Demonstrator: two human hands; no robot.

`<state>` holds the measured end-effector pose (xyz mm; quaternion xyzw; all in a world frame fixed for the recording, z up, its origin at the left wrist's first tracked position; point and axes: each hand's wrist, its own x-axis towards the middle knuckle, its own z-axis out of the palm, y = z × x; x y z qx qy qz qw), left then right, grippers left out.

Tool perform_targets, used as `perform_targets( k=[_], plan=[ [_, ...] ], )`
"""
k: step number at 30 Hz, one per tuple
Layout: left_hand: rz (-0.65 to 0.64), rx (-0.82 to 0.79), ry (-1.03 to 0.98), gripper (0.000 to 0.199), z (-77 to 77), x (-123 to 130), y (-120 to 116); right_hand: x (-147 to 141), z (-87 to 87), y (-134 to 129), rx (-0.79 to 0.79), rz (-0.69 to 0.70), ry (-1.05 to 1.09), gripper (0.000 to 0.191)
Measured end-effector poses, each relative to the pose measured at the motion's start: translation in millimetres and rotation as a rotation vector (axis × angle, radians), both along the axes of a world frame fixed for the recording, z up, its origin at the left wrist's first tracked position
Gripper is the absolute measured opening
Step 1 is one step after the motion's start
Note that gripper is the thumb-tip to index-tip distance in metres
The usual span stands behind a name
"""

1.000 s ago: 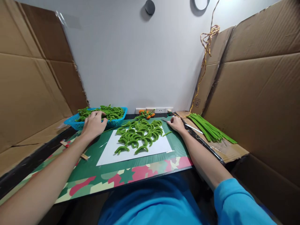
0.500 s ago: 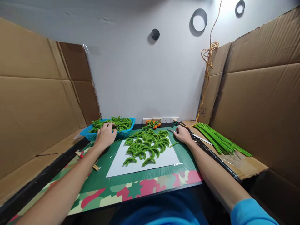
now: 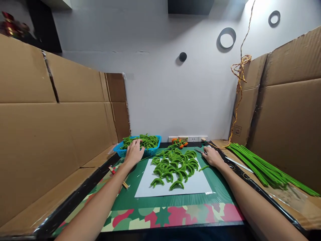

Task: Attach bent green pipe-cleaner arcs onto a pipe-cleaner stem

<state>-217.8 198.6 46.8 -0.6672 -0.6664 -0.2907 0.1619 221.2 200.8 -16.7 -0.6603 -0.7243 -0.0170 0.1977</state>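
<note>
My left hand (image 3: pixel 134 153) rests at the near rim of a blue plastic basket (image 3: pixel 122 152) heaped with bent green fuzzy pieces (image 3: pixel 150 141), like pipe cleaner. Its fingers curve over the pile, thumb apart; the fingertips are partly hidden. On the right of the green mat, my right hand (image 3: pixel 212 156) is closed around the handle end of small scissors (image 3: pixel 198 151), the blades pointing left toward the back. Between my hands, many curved green pieces (image 3: pixel 173 167) lie on a white sheet (image 3: pixel 145 190). One short green piece (image 3: pixel 204 168) lies just off its right edge.
Orange-and-green fuzzy flowers (image 3: pixel 179 143) lie at the back by the wall sockets. Long green stems (image 3: pixel 260 165) and a white strip (image 3: pixel 239 164) are at right. Wooden sticks (image 3: pixel 124 184) lie under my left forearm. Cardboard walls (image 3: pixel 82 134) stand on both sides.
The view has tilted up and turned left, so everything appears further right and lower. Both hands stay in nearly the same places, at the basket and at the scissors.
</note>
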Motion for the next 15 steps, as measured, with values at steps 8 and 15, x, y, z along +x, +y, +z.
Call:
perform_targets(
  k=[8, 15],
  plan=[
    [0.013, -0.013, 0.015, 0.037, 3.1, -6, -2, -1, -0.7, 0, 0.024, 0.067, 0.059, 0.020],
    [-0.036, 0.003, 0.069, 0.043, -1.1, -15, 0, -3, -3.3, 0, 0.068, 0.070, 0.086, 0.025]
  ],
)
